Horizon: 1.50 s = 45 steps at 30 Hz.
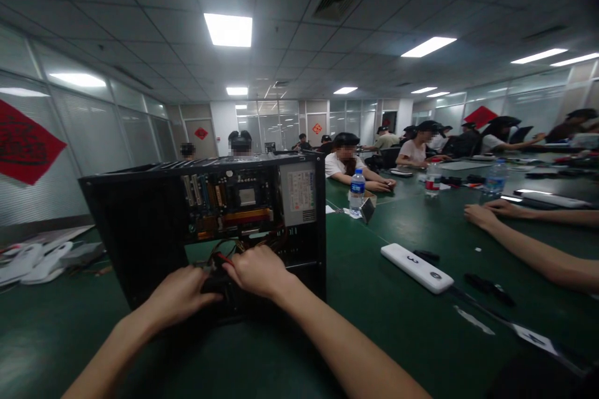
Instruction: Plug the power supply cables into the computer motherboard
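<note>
An open black computer case (140,224) stands on the green table (374,299) in front of me, with its motherboard (229,202) and power supply (299,190) showing inside. Both of my hands reach into the bottom of the case. My left hand (180,296) curls its fingers around a dark part low in the case. My right hand (257,271) is closed beside it, among red and black cables (224,255). What each hand grips is too dark to name.
A white numbered box (416,268) and small black parts (486,287) lie to my right. Another person's forearms (528,243) rest on the table there. A water bottle (357,190) stands behind the case. Several people sit along the far side. White objects (32,262) lie at far left.
</note>
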Motion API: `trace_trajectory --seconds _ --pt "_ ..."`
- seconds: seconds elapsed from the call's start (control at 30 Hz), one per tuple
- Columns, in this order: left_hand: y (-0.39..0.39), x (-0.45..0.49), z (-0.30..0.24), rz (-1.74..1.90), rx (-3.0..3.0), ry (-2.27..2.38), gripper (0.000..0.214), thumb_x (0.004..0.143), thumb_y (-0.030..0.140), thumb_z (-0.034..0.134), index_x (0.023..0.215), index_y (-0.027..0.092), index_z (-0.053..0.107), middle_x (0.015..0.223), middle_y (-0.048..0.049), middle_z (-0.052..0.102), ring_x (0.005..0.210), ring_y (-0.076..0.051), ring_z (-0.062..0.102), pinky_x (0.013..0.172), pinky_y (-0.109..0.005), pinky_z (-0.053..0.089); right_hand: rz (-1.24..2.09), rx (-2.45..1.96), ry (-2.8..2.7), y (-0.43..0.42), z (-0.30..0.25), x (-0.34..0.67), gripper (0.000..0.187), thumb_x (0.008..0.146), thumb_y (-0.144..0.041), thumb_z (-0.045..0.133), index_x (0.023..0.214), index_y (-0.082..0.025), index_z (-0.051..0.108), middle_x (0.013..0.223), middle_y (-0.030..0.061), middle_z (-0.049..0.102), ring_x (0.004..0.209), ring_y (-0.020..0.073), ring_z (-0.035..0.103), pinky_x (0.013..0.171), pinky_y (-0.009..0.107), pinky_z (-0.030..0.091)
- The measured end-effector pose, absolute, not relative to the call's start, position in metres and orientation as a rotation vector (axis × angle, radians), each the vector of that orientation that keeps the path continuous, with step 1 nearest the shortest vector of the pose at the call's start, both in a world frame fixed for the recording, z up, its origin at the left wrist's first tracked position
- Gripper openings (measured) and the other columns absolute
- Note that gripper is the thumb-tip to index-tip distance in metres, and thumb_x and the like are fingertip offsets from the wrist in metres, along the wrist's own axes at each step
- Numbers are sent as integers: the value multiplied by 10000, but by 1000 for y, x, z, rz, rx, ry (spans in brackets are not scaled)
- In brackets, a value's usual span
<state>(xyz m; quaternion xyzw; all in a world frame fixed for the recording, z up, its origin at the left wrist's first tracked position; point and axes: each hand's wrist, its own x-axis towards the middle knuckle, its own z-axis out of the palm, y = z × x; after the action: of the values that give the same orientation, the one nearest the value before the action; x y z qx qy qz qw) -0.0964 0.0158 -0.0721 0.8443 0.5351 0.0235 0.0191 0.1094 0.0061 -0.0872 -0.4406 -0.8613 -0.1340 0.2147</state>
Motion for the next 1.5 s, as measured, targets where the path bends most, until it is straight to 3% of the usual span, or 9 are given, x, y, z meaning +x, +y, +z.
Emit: trace_trajectory --seconds 0.27,0.63,0.73,0.9,1.07,1.2,1.5 --pt "-7 -92 -74 138 2653 1864 332 802 507 607 932 223 720 892 -97 730 913 -309 686 705 -336 454 -469 -1084 -2385 9 -98 108 445 1024 -422 379 918 -122 689 859 169 730 779 286 726 628 346 546" --pt "-7 -96 -76 97 2609 1934 422 839 513 575 1076 204 737 1036 -145 749 986 -354 692 787 -397 497 -479 -1022 -2381 26 -100 109 479 1024 -468 378 951 -121 701 872 162 735 804 259 719 664 330 539" --pt "-3 -96 -75 251 2548 1860 409 824 501 605 1098 224 731 1081 -123 750 1040 -349 687 860 -409 510 -384 -1072 -2362 23 -93 113 469 1025 -460 380 957 -133 709 884 149 741 803 248 718 702 319 521" --pt "-2 -91 -51 800 2191 1343 637 833 518 630 1350 155 548 1229 -120 703 1108 -267 677 991 -389 525 -126 -1121 -2146 19 -77 114 454 1028 -466 378 1022 -174 725 920 122 750 827 218 710 718 275 461" --pt "-4 -77 -11 981 2158 1254 533 797 483 680 1225 167 644 1143 -93 739 1092 -297 683 910 -414 587 200 -992 -1904 16 -66 102 445 1020 -457 414 890 -158 716 818 77 730 732 170 655 656 246 392" --pt "-4 -68 3 1096 2208 1233 580 747 477 716 1229 161 656 1146 -89 745 1050 -301 701 914 -427 594 455 -804 -1741 9 -57 102 423 1011 -414 430 779 -147 662 706 20 652 662 129 579 597 223 349" --pt "-16 -60 6 1196 2160 1156 572 711 509 769 1169 178 683 1136 -91 751 1029 -289 714 953 -430 585 606 -733 -1821 -3 -36 122 334 965 -370 492 723 -160 585 663 -16 585 638 111 518 602 211 357"
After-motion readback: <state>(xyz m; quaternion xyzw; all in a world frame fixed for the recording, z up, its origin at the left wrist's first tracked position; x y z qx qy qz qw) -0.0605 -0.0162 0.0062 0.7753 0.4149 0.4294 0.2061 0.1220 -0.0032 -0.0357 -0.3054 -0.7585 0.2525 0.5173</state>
